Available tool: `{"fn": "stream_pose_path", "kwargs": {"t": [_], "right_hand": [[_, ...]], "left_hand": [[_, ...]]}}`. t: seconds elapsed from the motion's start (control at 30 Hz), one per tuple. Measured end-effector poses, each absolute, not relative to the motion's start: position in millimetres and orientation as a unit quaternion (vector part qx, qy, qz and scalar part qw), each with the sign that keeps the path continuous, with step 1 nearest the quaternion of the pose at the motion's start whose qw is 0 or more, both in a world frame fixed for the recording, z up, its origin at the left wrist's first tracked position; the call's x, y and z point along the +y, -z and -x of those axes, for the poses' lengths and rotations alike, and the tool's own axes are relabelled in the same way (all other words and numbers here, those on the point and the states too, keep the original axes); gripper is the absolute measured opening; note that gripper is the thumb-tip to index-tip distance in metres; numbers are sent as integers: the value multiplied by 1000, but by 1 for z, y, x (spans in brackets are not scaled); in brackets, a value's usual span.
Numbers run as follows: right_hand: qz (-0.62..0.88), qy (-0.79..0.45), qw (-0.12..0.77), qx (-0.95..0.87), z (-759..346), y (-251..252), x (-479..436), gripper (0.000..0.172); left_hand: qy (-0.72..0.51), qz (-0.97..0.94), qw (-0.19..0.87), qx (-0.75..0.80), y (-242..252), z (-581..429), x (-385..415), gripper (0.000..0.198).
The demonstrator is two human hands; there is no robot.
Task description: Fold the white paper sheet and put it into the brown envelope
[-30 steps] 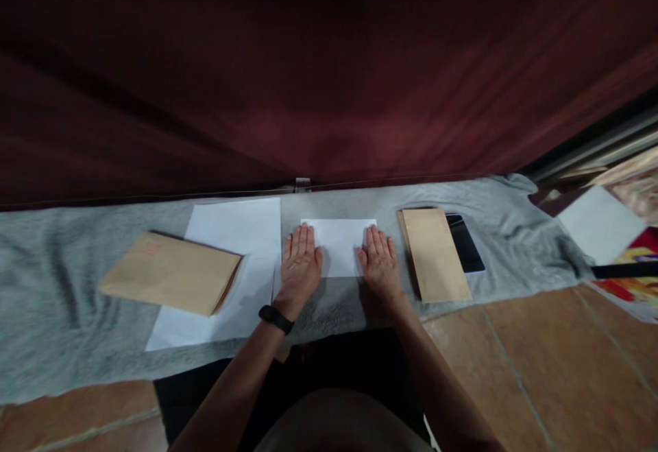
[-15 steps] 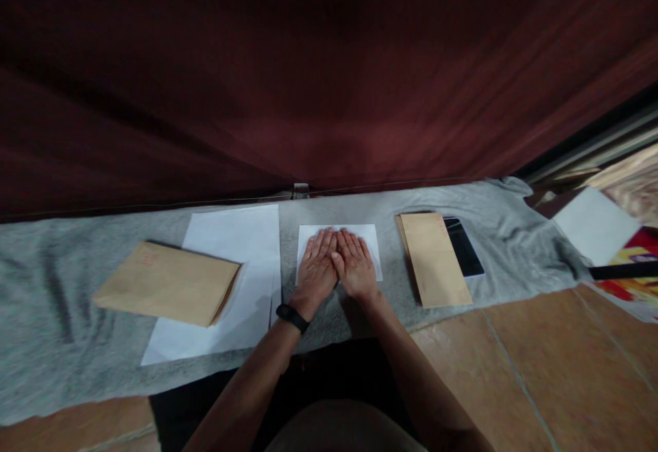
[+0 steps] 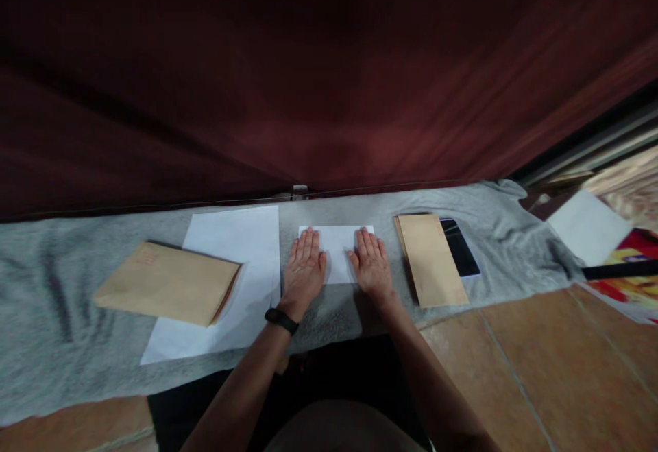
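Note:
A small white sheet of paper (image 3: 338, 254), seemingly folded, lies flat on the grey cloth straight in front of me. My left hand (image 3: 305, 268) rests palm down on its left end, fingers stretched out and pointing away from me. On the right end lies my right hand (image 3: 372, 265), also flat, with the thumb held a little apart. The middle of the paper shows between the two hands. Both palms hide the paper's side edges, and neither hand grips anything.
To the left, a stack of brown envelopes (image 3: 169, 282) overlaps large white sheets (image 3: 234, 239). On the right, more brown envelopes (image 3: 432, 260) partly cover a dark phone (image 3: 461, 250). Grey cloth (image 3: 339, 318) lies beneath everything; a dark red curtain (image 3: 329, 95) hangs behind.
My hands were together over the middle of the paper. They have slid apart, left hand to the left end and right hand to the right end, uncovering the centre.

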State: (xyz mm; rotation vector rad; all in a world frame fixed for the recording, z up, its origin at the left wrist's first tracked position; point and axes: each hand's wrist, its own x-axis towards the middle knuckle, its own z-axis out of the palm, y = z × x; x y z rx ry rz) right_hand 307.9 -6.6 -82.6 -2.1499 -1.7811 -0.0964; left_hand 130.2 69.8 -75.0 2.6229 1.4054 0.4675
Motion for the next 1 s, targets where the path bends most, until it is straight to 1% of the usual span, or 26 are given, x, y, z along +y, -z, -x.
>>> {"fn": "stream_pose_path", "kwargs": {"t": [0.2,0.37,0.6,1.0], "right_hand": [[777,43,193,-598,-314,83,-13,58],[770,14,205,-604,-293,70,-7,57],[729,-29,176,-661,-257,70,0,51],[758,8,168,-630,-297,78,-9,55]], "left_hand": [[-175,-864,64,467,78,-128,70,60],[-169,-867,62,465,76,-128,70,61],[-152,-869,69,465,71,-128,69,59],[-159,-864,73,471,73,-129,69,62]]}}
